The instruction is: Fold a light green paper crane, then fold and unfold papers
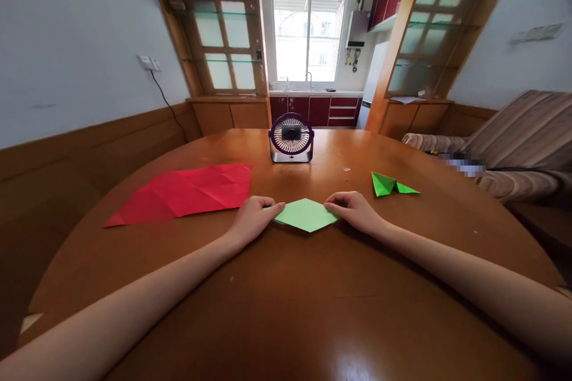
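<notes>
1. Head view: the left hand pinches the left tip of a light green folded paper, fingers closed on it; the right hand presses the right tip with its fingertips.
2. The paper lies flat mid-counter, toward the near edge.
3. A creased red sheet lies left; a folded green shape lies right.
4. A small fan stands near the far edge. No writing is readable.
</notes>
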Available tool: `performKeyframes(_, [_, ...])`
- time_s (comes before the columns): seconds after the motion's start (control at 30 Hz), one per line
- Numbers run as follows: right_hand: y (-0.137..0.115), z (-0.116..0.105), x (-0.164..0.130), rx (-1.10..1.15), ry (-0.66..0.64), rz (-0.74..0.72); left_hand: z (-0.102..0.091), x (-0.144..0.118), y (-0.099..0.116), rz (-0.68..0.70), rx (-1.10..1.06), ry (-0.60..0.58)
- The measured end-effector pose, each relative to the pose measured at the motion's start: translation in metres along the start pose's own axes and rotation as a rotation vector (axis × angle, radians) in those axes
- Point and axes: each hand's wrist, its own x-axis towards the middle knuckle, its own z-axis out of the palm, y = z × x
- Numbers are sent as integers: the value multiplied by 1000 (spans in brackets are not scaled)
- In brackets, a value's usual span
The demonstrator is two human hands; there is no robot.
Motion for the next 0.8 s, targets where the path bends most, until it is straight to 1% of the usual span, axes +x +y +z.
performKeyframes(0.1, [1,3,4,-222,17,-86,0,3,-2,43,307,48])
performKeyframes(0.2, [5,5,8,-394,28,-156,4,7,-6,138,505,72])
performKeyframes(0.3, [7,6,10,-476,36,-188,8,10,-11,329,607,137])
performKeyframes(0.37, [8,7,10,-516,52,-216,11,10,-13,507,643,134])
performKeyframes(0.4, [8,8,10,-535,59,-235,12,10,-13,612,643,97])
performKeyframes(0.47, [8,9,10,-569,70,-288,13,8,-13,810,612,-47])
performKeyframes(0.5, [8,10,10,-583,75,-318,13,8,-12,876,587,-127])
performKeyframes(0.53, [9,10,10,-596,82,-350,13,7,-12,911,561,-191])
performKeyframes(0.6, [10,11,10,-611,96,-416,12,5,-10,913,516,-263])
performKeyframes(0.67, [11,10,9,-598,94,-484,11,4,-10,882,477,-275])
performKeyframes(0.73, [10,8,7,-532,46,-554,10,4,-12,855,436,-289])
performKeyframes(0.8, [7,6,5,-422,-46,-613,9,5,-14,829,392,-292])
